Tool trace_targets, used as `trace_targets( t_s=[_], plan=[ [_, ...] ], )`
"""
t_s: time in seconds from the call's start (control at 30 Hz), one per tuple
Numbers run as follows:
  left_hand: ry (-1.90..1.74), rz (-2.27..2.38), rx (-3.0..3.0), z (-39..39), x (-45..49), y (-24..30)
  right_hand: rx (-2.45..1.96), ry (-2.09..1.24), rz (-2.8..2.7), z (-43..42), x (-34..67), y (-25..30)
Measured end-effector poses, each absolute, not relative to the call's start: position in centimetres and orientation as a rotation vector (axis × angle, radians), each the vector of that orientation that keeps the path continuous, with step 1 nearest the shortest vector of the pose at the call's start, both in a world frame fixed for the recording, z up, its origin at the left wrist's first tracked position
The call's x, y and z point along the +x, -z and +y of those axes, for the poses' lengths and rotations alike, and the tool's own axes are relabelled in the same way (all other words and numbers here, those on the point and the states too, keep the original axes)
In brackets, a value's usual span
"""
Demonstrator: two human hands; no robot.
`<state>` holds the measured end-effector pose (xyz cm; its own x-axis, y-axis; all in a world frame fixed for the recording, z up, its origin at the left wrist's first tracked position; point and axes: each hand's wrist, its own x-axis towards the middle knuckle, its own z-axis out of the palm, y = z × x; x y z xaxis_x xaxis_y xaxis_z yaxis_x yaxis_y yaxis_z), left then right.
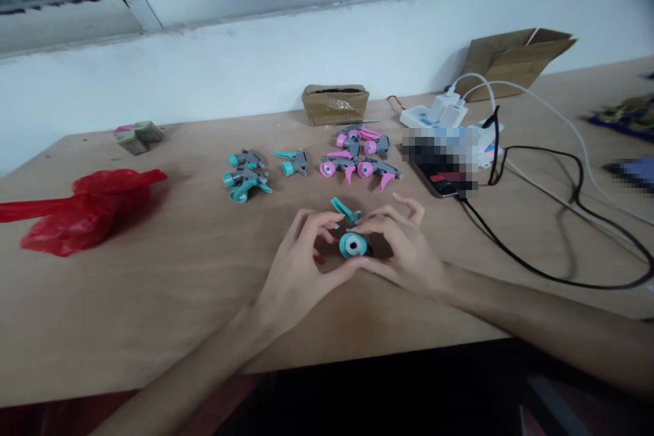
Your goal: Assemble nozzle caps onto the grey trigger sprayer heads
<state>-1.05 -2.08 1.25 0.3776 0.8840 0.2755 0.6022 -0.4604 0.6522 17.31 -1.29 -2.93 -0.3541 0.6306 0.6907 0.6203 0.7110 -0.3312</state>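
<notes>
A teal and grey trigger spray head (pixel 353 245) is between my two hands above the wooden table, its round collar facing me and its teal trigger sticking up behind. My right hand (pixel 403 242) pinches it from the right with thumb and forefinger, other fingers raised. My left hand (pixel 301 255) curls round from the left, its thumb at the collar's lower edge and its fingertips near the trigger. Part of the grey body is hidden by my right fingers. Beyond lie several teal spray heads (pixel 246 177), a separate teal one (pixel 295 162) and several pink ones (pixel 357 157).
A red plastic bag (pixel 92 208) and a small bundle (pixel 137 137) lie left. A small cardboard box (pixel 336 105) stands by the wall. At right are a phone (pixel 439 167), a power strip (pixel 416 117), a black cable (pixel 536 279) and an open carton (pixel 511 63).
</notes>
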Motion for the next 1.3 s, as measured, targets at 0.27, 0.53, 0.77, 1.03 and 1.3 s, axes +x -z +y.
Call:
trace_targets(
  t_s=[0.27, 0.53, 0.77, 1.03, 1.3],
  plan=[
    [-0.68, 1.388, 2.387, -3.3, -0.6, -1.9, -0.896, 0.036, -2.116, -1.4, 17.2, 3.1],
    [-1.246, 1.696, 2.129, 3.6, -7.2, -2.5, -0.983, 0.037, -2.11, -1.4, 17.0, 2.5],
    [-1.099, 2.213, 2.228, 9.4, -10.1, -2.6, -1.092, -0.006, -2.172, -0.6, 17.3, 3.0],
    [-0.464, 2.088, 2.725, 11.9, -6.4, -2.9, -1.128, -0.033, -2.191, -0.1, 17.4, 3.0],
    [0.054, 1.859, 2.809, 15.8, -3.9, -3.1, -1.138, -0.051, -2.184, 0.1, 17.8, 2.9]
  ],
)
